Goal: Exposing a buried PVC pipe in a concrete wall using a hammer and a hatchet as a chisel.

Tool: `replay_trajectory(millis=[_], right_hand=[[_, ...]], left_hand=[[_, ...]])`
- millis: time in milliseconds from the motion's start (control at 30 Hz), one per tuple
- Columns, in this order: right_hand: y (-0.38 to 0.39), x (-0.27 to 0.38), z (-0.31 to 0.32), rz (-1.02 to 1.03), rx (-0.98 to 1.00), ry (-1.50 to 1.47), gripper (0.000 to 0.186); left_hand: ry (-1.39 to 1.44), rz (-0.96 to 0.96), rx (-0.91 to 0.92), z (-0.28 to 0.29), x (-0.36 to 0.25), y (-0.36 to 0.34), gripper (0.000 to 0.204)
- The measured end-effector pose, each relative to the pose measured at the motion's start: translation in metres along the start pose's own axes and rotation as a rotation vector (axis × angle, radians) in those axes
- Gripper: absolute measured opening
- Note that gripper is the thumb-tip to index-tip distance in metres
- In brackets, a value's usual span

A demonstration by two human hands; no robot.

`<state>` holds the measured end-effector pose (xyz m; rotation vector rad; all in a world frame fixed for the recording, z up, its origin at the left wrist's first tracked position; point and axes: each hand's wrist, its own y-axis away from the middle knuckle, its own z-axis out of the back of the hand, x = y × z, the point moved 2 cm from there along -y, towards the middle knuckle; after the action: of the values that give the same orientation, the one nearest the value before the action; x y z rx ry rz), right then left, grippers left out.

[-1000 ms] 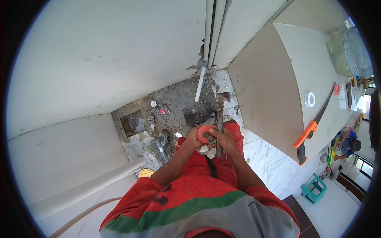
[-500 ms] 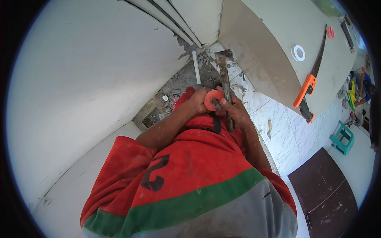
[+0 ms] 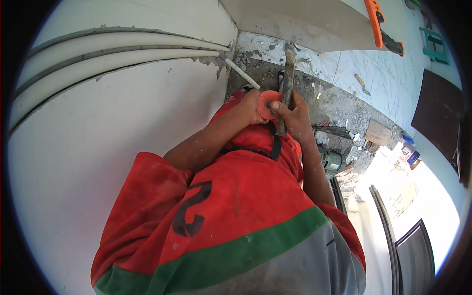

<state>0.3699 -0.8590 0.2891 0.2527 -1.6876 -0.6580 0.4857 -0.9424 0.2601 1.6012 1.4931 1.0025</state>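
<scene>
My left hand [image 3: 251, 107] is closed round a chisel [image 3: 269, 104] with a round red-orange hand guard. The guard faces up, a dark metal stub at its middle, and the blade end is hidden below. In my right hand [image 3: 297, 118] is the dark, worn handle of a hammer [image 3: 287, 83], held beside the guard. My right thumb reaches across to the chisel's stub. The hammer points away from me, and its far end blends into the rubble. Both hands are close together in front of my waist.
Pale pipes [image 3: 132, 54] run in a groove in the left wall; a short white pipe [image 3: 243, 73] sticks out near my hands. Rubble [image 3: 324, 93] covers the floor. At right are an orange-handled saw [image 3: 376, 22], a small trowel [image 3: 362, 83], a teal stool [image 3: 435, 45] and a green machine [image 3: 333, 161].
My view has swung to the right, bringing the green machine and the bright doorway side into sight. The hammer stands more upright in the picture. Both hands keep their holds.
</scene>
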Motion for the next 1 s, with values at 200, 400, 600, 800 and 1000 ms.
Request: replay_trajectory(millis=[200, 400, 600, 800, 1000], right_hand=[[0.036, -0.035, -0.043, -0.075, -0.311, -0.228, 0.064], [0.056, -0.087, -0.033, -0.216, -0.218, -0.539, 0.042], [0.023, -0.192, -0.015, -0.258, -0.418, -0.322, 0.049], [0.000, -0.243, 0.014, -0.282, -0.396, -0.510, 0.055], [-0.022, -0.294, 0.004, -0.160, -0.293, -0.711, 0.053]], left_hand=[[-0.091, 0.187, -0.229, 0.046, 0.033, -0.001, 0.030], [-0.279, 0.277, -0.179, 0.058, 0.070, -0.022, 0.032], [-0.270, 0.298, -0.370, 0.086, 0.093, -0.089, 0.036], [-1.832, -0.829, -0.163, 0.171, 0.080, -0.160, 0.047], [-1.735, -0.341, 0.330, 0.117, 0.063, -0.190, 0.056]])
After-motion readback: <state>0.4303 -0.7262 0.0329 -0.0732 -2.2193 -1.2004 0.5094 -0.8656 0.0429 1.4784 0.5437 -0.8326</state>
